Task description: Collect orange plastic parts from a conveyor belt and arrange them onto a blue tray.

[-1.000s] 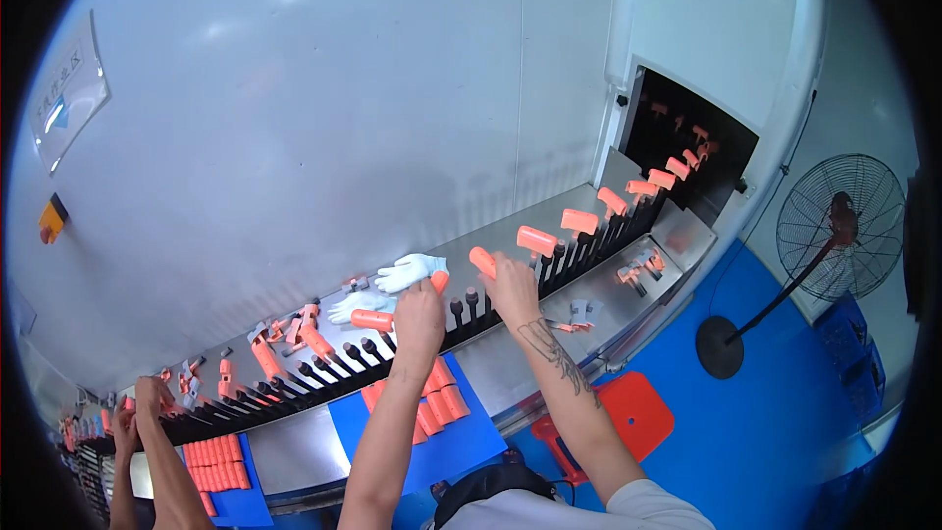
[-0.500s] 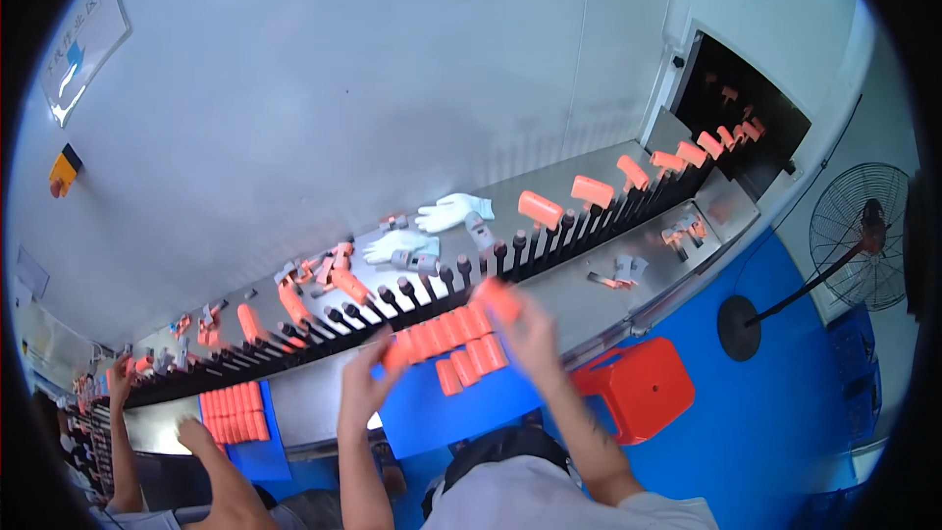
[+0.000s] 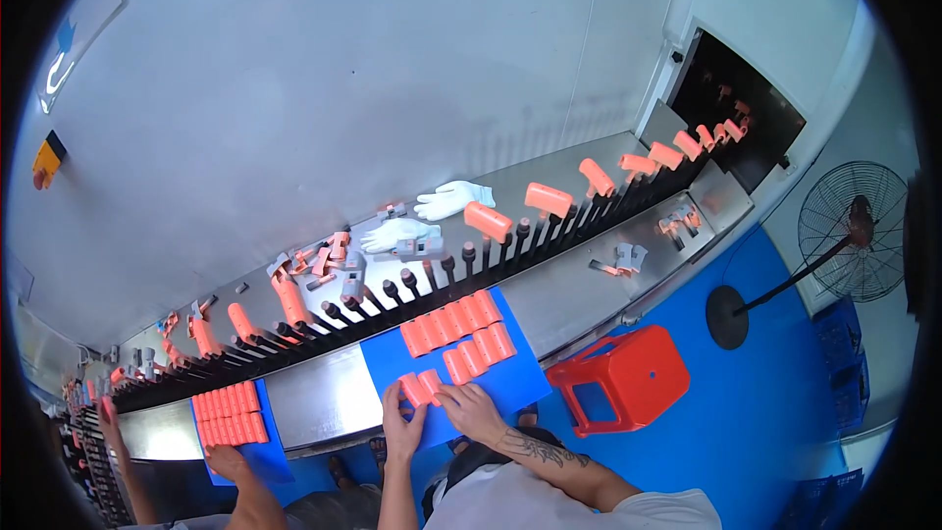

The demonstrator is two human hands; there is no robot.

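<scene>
My left hand (image 3: 401,424) is closed on the lower end of an orange plastic housing (image 3: 413,391) at the near left of a blue sheet (image 3: 525,373). Right beside it, my right hand (image 3: 473,410) grips a second orange housing (image 3: 431,385) with its fingertips. Both housings rest on or just over the sheet, side by side. Beyond them lies a long row of orange housings (image 3: 451,322), with a shorter row (image 3: 479,353) to the right.
Black pegs (image 3: 469,257) line the conveyor; several carry orange housings (image 3: 549,199) out of a dark opening (image 3: 731,79). White gloves (image 3: 453,200) and grey parts (image 3: 420,248) lie behind. A red stool (image 3: 628,383) and fan (image 3: 852,231) stand right. A co-worker's hand (image 3: 229,463) is left.
Both my hands came down and together from above the housings to the sheet's near left, bringing two orange housings. The housings on the pegs shifted left. The co-worker's hands moved lower.
</scene>
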